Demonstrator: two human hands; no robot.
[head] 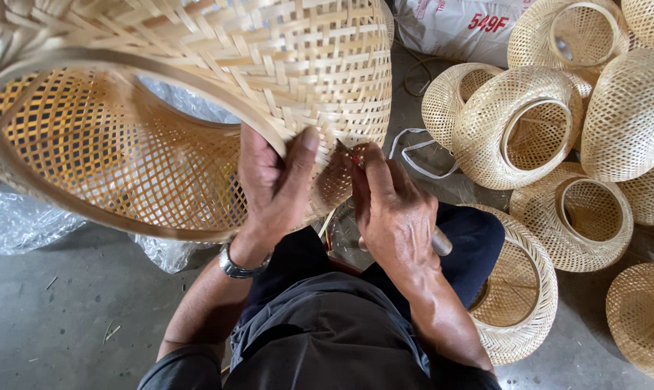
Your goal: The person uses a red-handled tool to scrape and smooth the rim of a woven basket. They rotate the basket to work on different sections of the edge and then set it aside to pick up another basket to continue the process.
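Note:
A large woven bamboo basket (197,65) fills the upper left, its round open rim turned toward me. My left hand (273,184) grips the rim at its lower right, thumb on the outside weave, fingers inside. A metal watch sits on that wrist. My right hand (392,213) is closed on a small tool with a pale handle (441,242); its tip, partly hidden by my fingers, touches the weave beside the left thumb.
Several finished woven bamboo baskets (529,126) lie piled at the right, one (518,289) against my right knee. A white sack (457,25) lies at the top, clear plastic sheeting (24,224) at the left. A white cord (413,155) rests on the grey concrete floor.

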